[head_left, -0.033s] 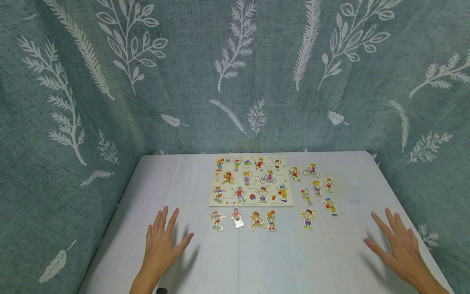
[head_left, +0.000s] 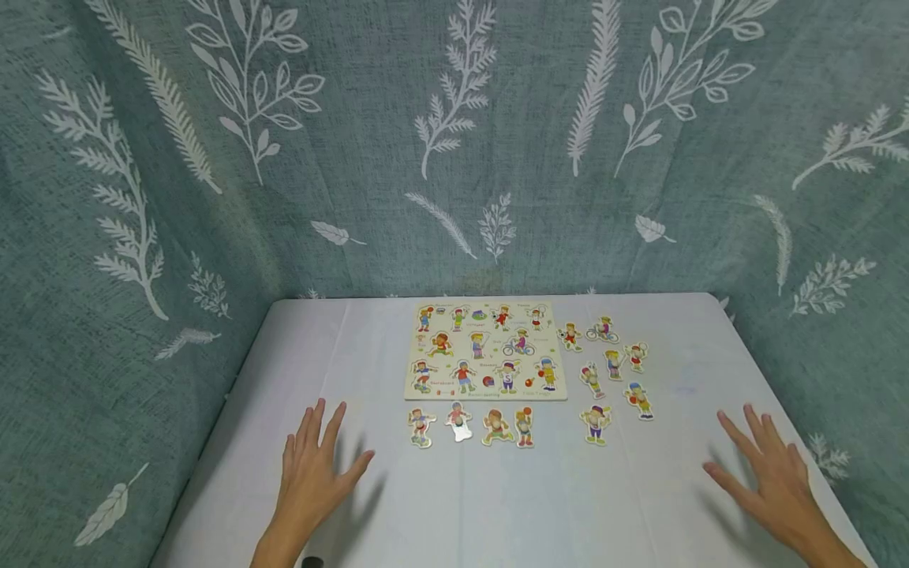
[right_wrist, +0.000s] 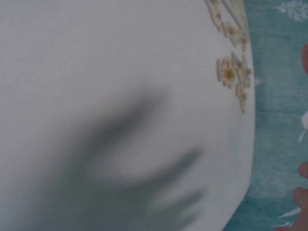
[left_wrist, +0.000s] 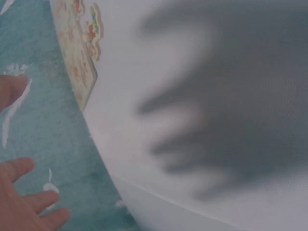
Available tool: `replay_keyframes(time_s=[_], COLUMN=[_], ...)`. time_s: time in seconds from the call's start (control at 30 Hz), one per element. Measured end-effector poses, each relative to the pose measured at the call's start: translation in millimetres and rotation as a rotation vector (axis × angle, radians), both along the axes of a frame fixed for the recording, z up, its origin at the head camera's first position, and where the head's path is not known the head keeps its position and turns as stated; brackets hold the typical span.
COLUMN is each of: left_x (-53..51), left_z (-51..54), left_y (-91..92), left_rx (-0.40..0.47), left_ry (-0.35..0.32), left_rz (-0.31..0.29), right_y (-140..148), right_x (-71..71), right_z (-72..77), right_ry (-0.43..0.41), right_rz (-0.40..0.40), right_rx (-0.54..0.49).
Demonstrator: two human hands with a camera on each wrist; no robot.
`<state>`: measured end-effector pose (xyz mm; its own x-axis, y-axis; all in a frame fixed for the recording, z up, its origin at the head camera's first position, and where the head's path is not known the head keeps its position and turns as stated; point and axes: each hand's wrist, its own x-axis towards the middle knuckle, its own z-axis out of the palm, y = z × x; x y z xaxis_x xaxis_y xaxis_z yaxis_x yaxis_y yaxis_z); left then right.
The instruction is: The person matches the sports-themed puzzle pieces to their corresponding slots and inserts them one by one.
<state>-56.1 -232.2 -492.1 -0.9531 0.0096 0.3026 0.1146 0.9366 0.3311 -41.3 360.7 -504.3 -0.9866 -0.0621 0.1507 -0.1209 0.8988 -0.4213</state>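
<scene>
A flat puzzle board [head_left: 490, 355] printed with children playing sports lies at the far middle of the table. Several loose figure pieces lie around it: a skateboarder piece [head_left: 421, 427], a runner piece [head_left: 498, 427] and a basketball piece [head_left: 524, 427] in front, a cyclist piece [head_left: 602, 329] and a baseball piece [head_left: 595, 424] to the right. My left hand [head_left: 312, 473] hovers over the table's left side, fingers spread, holding nothing. On the right side my right hand [head_left: 774, 481] hovers likewise, spread and holding nothing. Both hands cast shadows and stand apart from the pieces.
The white-covered table [head_left: 454, 513] meets a blue-green curtain [head_left: 355, 158] with white leaf patterns at the back and sides. A small dark object [head_left: 312, 562] shows at the bottom edge beside the left wrist.
</scene>
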Motion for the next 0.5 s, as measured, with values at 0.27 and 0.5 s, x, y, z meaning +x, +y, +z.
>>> replay_keyframes(time_s=[0.27, 0.5], left_x=[-0.7, -3.5], left_z=[-1.6, 2.3], left_y=[2.0, 0.3], left_rx=[0.018, 0.045], left_ry=[-0.025, 0.001], left_rz=[-0.006, -0.015], right_y=[8, 9], right_x=[0.1, -3.8], right_z=[-5.4, 5.1], right_ry=[-0.015, 0.011], right_rz=[-0.006, 0.002], right_rx=[0.033, 0.017])
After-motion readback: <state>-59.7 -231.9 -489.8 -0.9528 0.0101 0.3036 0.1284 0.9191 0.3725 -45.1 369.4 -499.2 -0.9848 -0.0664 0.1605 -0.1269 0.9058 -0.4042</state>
